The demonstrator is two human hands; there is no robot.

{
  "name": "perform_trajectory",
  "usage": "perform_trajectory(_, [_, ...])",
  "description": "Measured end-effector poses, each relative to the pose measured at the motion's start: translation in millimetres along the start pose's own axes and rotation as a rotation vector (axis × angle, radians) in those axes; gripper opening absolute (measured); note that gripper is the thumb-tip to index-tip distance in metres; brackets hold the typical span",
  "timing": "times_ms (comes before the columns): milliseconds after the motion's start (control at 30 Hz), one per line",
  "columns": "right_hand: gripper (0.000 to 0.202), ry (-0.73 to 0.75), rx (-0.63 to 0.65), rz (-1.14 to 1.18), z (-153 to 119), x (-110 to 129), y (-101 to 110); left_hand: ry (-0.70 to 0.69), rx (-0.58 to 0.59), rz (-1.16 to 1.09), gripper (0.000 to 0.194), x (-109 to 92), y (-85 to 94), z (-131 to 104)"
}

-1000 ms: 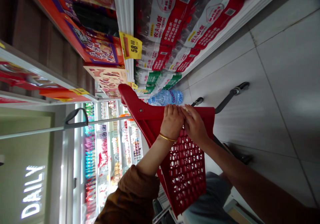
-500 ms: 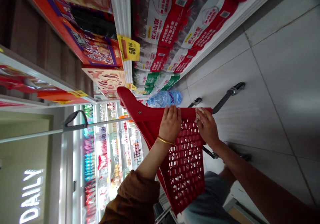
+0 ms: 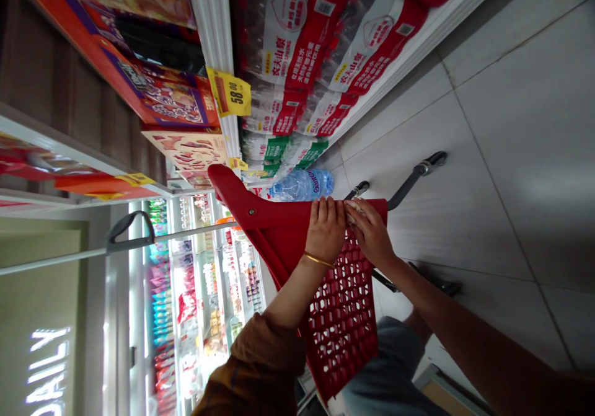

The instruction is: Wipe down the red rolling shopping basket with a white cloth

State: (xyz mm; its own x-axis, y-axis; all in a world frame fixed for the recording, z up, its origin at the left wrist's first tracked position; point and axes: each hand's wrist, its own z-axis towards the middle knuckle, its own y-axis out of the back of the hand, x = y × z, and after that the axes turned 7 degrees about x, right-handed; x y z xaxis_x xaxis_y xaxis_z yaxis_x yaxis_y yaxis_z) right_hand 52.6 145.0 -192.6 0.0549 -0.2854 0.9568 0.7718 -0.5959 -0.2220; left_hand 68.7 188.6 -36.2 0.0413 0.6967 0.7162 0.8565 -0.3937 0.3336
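The view is turned sideways, with the floor at right. A red plastic shopping cart basket (image 3: 274, 221) with slotted sides fills the middle. My left hand (image 3: 326, 230), with a gold bracelet, lies over its top rim with the fingers bent across the edge. Right beside it, my right hand (image 3: 374, 233) presses a crumpled white tissue (image 3: 354, 208) against the same rim. The tissue is mostly hidden under the fingers. Both hands are close together, seemingly touching at the fingers.
Packs of red-labelled water bottles (image 3: 297, 44) line a low shelf above. A large blue water bottle (image 3: 302, 185) stands behind the cart. Caster legs (image 3: 418, 171) reach the tiled floor (image 3: 534, 155). A grey loop handle (image 3: 132, 233) sits on a metal rod at left.
My right hand has slid left along the rim with the tissue, toward my left hand. My left hand has shifted slightly right on the basket. The surroundings have moved a little left in view.
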Motion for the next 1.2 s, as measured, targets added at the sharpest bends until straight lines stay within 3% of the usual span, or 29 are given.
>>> perform_trajectory(167, [0.045,-0.019,-0.026,-0.023,-11,-9,0,-0.007,-0.009,-0.014,0.044,-7,-8.3,0])
perform_trajectory(567, [0.048,-0.200,-0.122,-0.083,-23,-29,5,0.016,0.001,-0.044,0.042,-9,-4.4,2])
perform_trajectory(667, [0.048,-0.228,-0.123,-0.054,-13,-20,7,0.017,0.009,-0.066,0.044,-9,-5.3,6])
perform_trajectory(900, [0.044,-0.091,-0.016,0.068,15,7,0,0.040,-0.001,-0.071,0.046,-16,-6.6,14])
perform_trajectory(1200, [0.047,-0.154,-0.059,-0.036,-9,-30,5,0.079,-0.013,-0.093,0.042,-22,-8.6,18])
